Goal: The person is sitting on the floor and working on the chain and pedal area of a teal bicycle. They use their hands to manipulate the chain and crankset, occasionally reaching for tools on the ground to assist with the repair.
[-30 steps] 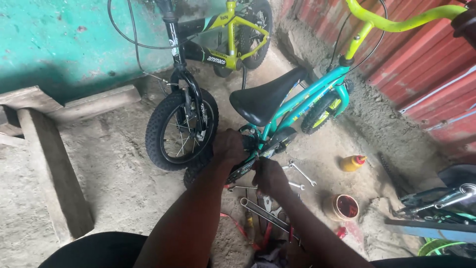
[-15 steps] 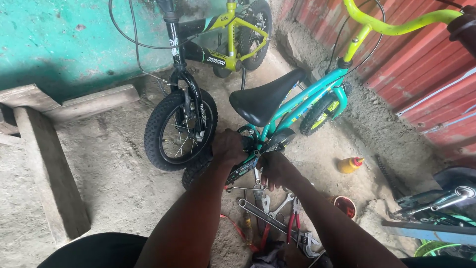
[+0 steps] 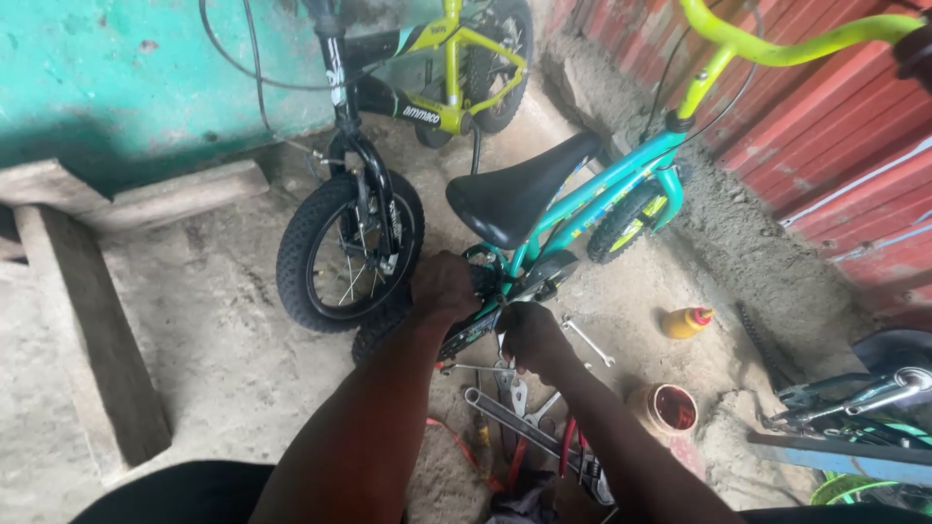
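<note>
Teal child's bicycle [image 3: 582, 199] is stood on the dirt floor [image 3: 204, 320], mid-floor. Left hand [image 3: 444, 288] is closed around its rear frame below the black saddle [image 3: 515, 194]. Right hand [image 3: 529, 337] is curled shut on a wrench [image 3: 512, 380]; loose spanners [image 3: 587, 340] are scattered just beside.

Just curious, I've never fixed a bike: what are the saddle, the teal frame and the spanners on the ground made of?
Saddle: looks like black moulded plastic or vinyl, smooth with a dull sheen. Teal frame: painted metal tubing, glossy. Spanners: bare steel, by their silvery shine.
</note>
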